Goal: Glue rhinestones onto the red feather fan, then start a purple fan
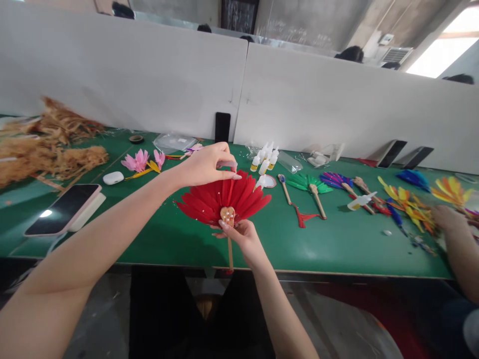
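A red feather fan (245,197) is held upright over the front of the green table. White beads stud the tan heart-shaped piece (227,215) at its base, and a thin wooden handle (230,254) runs down from there. My right hand (242,237) grips the fan just below the heart, thumb in front and fingers behind. Above, my left hand (217,163) is bent over the top edge, its thumb and fingers closed in a pinch at an upright red feather (231,187). The exact contact at those fingertips is partly hidden.
Glue bottles (264,158) stand behind the fan. A green feather fan (309,183) and a purple feather fan (335,180) lie to the right, near a co-worker's hand (447,219). Leftward are a phone (63,209), pink feather flowers (136,161) and tan fibre (67,162).
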`<state>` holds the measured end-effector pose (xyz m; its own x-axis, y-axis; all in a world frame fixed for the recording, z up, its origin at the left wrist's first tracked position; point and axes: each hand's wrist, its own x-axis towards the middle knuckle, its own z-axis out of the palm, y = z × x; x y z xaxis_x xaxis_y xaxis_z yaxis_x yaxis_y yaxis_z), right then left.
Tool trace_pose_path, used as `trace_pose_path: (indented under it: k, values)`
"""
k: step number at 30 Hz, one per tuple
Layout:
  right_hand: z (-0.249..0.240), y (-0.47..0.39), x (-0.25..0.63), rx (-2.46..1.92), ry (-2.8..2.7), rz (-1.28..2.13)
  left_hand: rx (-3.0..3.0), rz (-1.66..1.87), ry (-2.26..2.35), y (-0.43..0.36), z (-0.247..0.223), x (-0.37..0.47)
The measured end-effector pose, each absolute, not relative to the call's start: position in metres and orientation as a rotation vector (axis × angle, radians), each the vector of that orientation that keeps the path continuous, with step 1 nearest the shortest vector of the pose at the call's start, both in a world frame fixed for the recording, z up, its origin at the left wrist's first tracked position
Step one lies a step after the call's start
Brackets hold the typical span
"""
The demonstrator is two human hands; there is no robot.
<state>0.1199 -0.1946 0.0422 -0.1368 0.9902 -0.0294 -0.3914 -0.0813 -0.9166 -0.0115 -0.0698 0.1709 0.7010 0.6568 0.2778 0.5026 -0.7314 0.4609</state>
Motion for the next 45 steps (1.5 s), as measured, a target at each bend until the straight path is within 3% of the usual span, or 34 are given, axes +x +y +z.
trace_pose_path:
  k: [17, 45]
  values:
    - [0.040, -0.198, 0.123, -0.879, -0.960, 1.520, 2.090, 0.217, 1.069, -0.052, 0.171, -0.027]
    - [0.034, -0.199, 0.121, -0.898, -0.935, 1.521, 2.169, 0.204, 1.030, -0.049, 0.173, -0.010]
